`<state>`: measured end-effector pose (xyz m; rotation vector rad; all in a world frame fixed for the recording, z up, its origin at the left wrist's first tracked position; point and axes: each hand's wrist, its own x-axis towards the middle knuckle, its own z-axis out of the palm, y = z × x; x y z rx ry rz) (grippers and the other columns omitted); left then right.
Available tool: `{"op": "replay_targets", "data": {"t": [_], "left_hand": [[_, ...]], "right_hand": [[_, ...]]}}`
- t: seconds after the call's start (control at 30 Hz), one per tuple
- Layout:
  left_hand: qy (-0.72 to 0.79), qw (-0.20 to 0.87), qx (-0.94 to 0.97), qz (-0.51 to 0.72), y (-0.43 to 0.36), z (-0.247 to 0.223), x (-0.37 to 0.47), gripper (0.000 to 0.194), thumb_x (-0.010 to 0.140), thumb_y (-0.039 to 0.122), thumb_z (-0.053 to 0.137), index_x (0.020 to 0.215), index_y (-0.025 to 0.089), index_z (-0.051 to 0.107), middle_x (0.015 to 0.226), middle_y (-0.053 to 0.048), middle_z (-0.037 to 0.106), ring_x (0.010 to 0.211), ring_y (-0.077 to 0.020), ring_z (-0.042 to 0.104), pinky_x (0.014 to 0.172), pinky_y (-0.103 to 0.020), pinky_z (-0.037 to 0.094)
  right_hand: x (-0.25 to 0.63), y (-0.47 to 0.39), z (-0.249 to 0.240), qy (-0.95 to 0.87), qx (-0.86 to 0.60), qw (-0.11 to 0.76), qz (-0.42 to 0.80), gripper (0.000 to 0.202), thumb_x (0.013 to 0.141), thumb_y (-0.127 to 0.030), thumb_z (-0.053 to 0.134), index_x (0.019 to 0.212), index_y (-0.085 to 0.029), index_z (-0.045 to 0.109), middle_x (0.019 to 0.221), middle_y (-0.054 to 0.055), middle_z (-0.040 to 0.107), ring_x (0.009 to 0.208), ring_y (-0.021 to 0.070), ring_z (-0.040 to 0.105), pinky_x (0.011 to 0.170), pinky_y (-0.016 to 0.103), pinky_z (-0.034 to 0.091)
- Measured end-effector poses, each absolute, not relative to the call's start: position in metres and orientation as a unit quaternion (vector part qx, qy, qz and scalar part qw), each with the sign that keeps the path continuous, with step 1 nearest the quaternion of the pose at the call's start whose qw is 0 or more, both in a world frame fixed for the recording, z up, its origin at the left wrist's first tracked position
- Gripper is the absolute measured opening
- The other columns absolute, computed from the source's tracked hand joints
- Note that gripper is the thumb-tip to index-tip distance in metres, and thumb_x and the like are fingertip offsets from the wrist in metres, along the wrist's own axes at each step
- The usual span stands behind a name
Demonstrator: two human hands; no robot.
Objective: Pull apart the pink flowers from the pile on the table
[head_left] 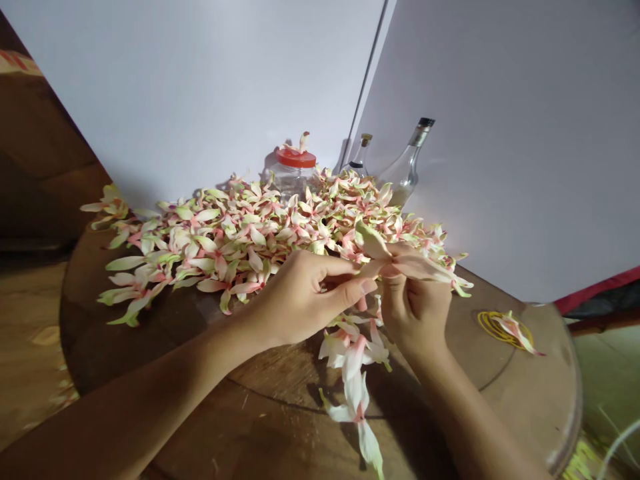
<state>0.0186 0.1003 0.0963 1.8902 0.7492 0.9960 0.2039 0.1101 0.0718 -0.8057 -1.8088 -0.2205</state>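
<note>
Between my two hands is a pale pink-and-green flower (374,241) with long petals spread outward. My left hand (295,297) pinches it from the left, thumb and forefinger closed near one petal. From the right, my right hand (417,310) grips the same flower near its centre, fingers curled. Below the hands trails a strand of similar flowers (355,383), one behind another, toward the table's near edge. Its upper end is hidden by my hands, so I cannot tell what joins it. A large heap of loose flowers (235,233) lies just beyond.
A round brown table (195,373) carries everything. Behind the heap stand a clear jar with a red lid (296,159), a small corked bottle (361,157) and a leaning glass bottle (407,167). At right lies a yellow coil (493,327) with a flower on it. Pale panels rise behind.
</note>
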Motion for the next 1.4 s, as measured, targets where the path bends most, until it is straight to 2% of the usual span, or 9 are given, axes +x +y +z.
{"op": "replay_targets", "data": {"t": [0.17, 0.33, 0.43, 0.5, 0.63, 0.83, 0.93, 1.07, 1.4], "left_hand": [[0.285, 0.423, 0.745, 0.429, 0.101, 0.093, 0.021, 0.034, 0.094, 0.033, 0.062, 0.066, 0.013, 0.065, 0.051, 0.005, 0.041, 0.048, -0.0064, 0.035, 0.045, -0.021, 0.025], [0.292, 0.396, 0.74, 0.459, 0.101, 0.091, 0.024, 0.039, 0.095, 0.031, 0.059, 0.06, 0.014, 0.057, 0.05, 0.006, 0.036, 0.046, -0.0062, 0.032, 0.044, -0.022, 0.022], [0.318, 0.281, 0.772, 0.474, 0.107, 0.088, 0.022, 0.041, 0.095, 0.026, 0.056, 0.056, 0.015, 0.054, 0.05, 0.006, 0.036, 0.049, -0.0073, 0.032, 0.046, -0.024, 0.024], [0.348, 0.165, 0.795, 0.47, 0.115, 0.085, 0.018, 0.035, 0.094, 0.02, 0.056, 0.06, 0.015, 0.059, 0.053, 0.004, 0.044, 0.052, -0.0083, 0.037, 0.051, -0.024, 0.029], [0.389, 0.023, 0.809, 0.44, 0.129, 0.08, 0.01, 0.025, 0.096, 0.018, 0.054, 0.076, 0.015, 0.069, 0.062, 0.001, 0.059, 0.058, -0.0109, 0.049, 0.065, -0.027, 0.041], [0.38, -0.019, 0.839, 0.389, 0.13, 0.076, 0.013, 0.017, 0.096, 0.018, 0.056, 0.089, 0.012, 0.07, 0.079, -0.006, 0.069, 0.078, -0.0183, 0.062, 0.073, -0.032, 0.048], [0.393, -0.029, 0.843, 0.366, 0.128, 0.075, 0.016, 0.017, 0.097, 0.018, 0.054, 0.103, 0.011, 0.069, 0.085, -0.008, 0.071, 0.081, -0.0194, 0.064, 0.074, -0.033, 0.05], [0.426, -0.065, 0.832, 0.35, 0.126, 0.073, 0.017, 0.027, 0.094, 0.013, 0.051, 0.118, 0.009, 0.062, 0.089, -0.01, 0.071, 0.077, -0.0191, 0.064, 0.072, -0.034, 0.053], [0.443, -0.119, 0.843, 0.28, 0.129, 0.067, 0.015, 0.031, 0.08, -0.006, 0.04, 0.096, 0.008, 0.063, 0.081, -0.01, 0.066, 0.077, -0.02, 0.06, 0.069, -0.032, 0.052]], "right_hand": [[0.202, 0.109, 0.068, -0.743, -0.38, 0.542, -0.099, 0.027, 0.101, -0.032, 0.044, 0.084, -0.025, 0.065, 0.079, 0.006, 0.068, 0.078, 0.0231, 0.066, 0.071, 0.039, 0.051], [0.199, 0.111, 0.069, -0.751, -0.382, 0.536, -0.051, 0.029, 0.101, -0.029, 0.044, 0.083, -0.022, 0.066, 0.076, 0.005, 0.067, 0.071, 0.0206, 0.064, 0.069, 0.037, 0.05], [0.197, 0.111, 0.07, -0.761, -0.394, 0.515, -0.03, 0.027, 0.101, -0.027, 0.046, 0.084, -0.021, 0.066, 0.087, 0.007, 0.071, 0.082, 0.0214, 0.067, 0.073, 0.036, 0.051], [0.196, 0.111, 0.071, -0.761, -0.423, 0.491, -0.026, 0.018, 0.099, -0.03, 0.052, 0.101, -0.021, 0.067, 0.096, 0.008, 0.072, 0.084, 0.0209, 0.067, 0.075, 0.035, 0.051], [0.194, 0.113, 0.074, -0.753, -0.48, 0.445, -0.073, 0.041, 0.092, -0.035, 0.066, 0.128, -0.017, 0.059, 0.096, 0.009, 0.071, 0.067, 0.0164, 0.061, 0.064, 0.031, 0.049], [0.2, 0.119, 0.077, -0.798, -0.515, 0.291, -0.114, 0.026, 0.097, -0.019, 0.053, 0.12, -0.012, 0.062, 0.091, 0.012, 0.071, 0.07, 0.0206, 0.062, 0.058, 0.031, 0.04], [0.202, 0.12, 0.074, -0.794, -0.523, 0.28, -0.132, 0.026, 0.098, -0.017, 0.049, 0.121, -0.013, 0.059, 0.088, 0.012, 0.07, 0.063, 0.0182, 0.058, 0.054, 0.03, 0.035], [0.196, 0.116, 0.071, -0.796, -0.517, 0.273, -0.155, 0.016, 0.1, -0.02, 0.046, 0.099, -0.015, 0.061, 0.074, 0.007, 0.062, 0.057, 0.0148, 0.052, 0.05, 0.028, 0.029], [0.184, 0.106, 0.074, -0.781, -0.544, 0.248, -0.183, 0.012, 0.097, -0.018, 0.045, 0.096, -0.014, 0.056, 0.069, 0.007, 0.06, 0.051, 0.0142, 0.047, 0.048, 0.028, 0.021]]}}
